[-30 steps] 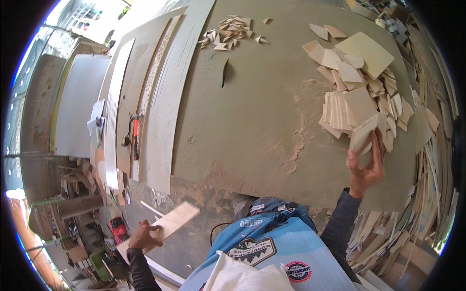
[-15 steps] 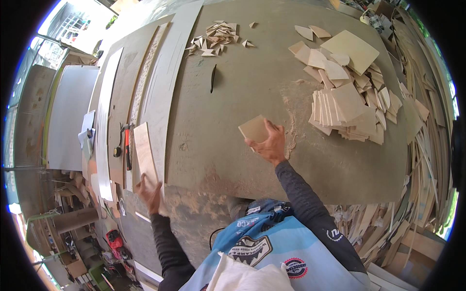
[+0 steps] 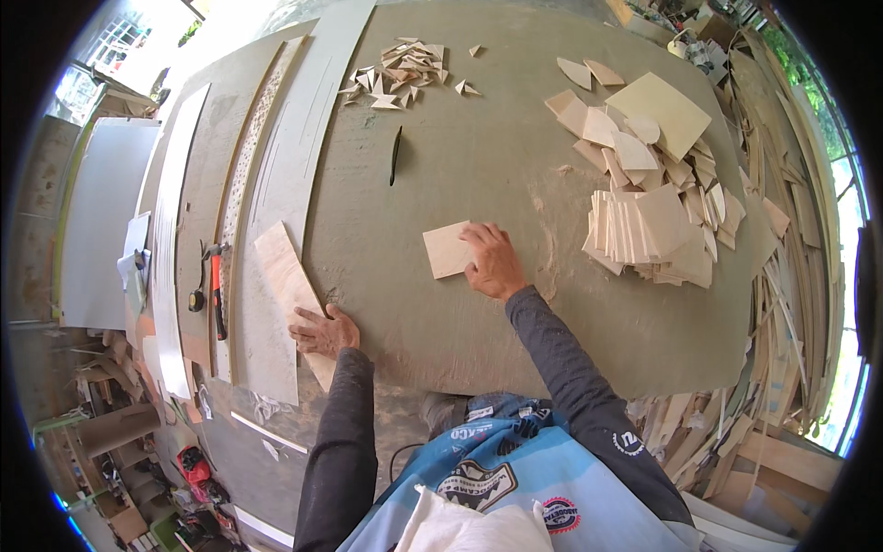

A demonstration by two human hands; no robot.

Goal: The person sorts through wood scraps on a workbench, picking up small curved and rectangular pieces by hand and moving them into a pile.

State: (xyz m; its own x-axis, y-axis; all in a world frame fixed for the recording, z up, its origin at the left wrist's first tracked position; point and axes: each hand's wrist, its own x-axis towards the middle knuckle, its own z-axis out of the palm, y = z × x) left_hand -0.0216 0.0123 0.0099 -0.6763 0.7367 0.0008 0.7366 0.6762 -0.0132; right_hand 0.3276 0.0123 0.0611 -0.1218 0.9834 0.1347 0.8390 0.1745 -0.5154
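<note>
A pale square plywood piece (image 3: 444, 250) sits over the middle of the brown tabletop. My right hand (image 3: 495, 262) is closed on its right-hand edge, fingertips on top and thumb by the near corner. A long plywood strip (image 3: 283, 262) slants across the edge of the grey-white panel. Across the lower part of this strip lies my left hand (image 3: 326, 333), its fingers reaching over the width and its thumb toward the right edge. The strip's near end sticks out below the hand. The undersides of both wooden pieces are hidden.
At right lies a heap of cut plywood pieces (image 3: 635, 225); small triangular offcuts (image 3: 409, 69) are at the far side. A thin black object (image 3: 395, 156) lies between. On the left are a hammer (image 3: 218, 290), a tape measure (image 3: 196, 300) and long panels (image 3: 179, 230).
My left hand and the plywood strip have shifted right, and the strip slants more. My right hand has moved left with the square piece, which has turned and now looks flatter.
</note>
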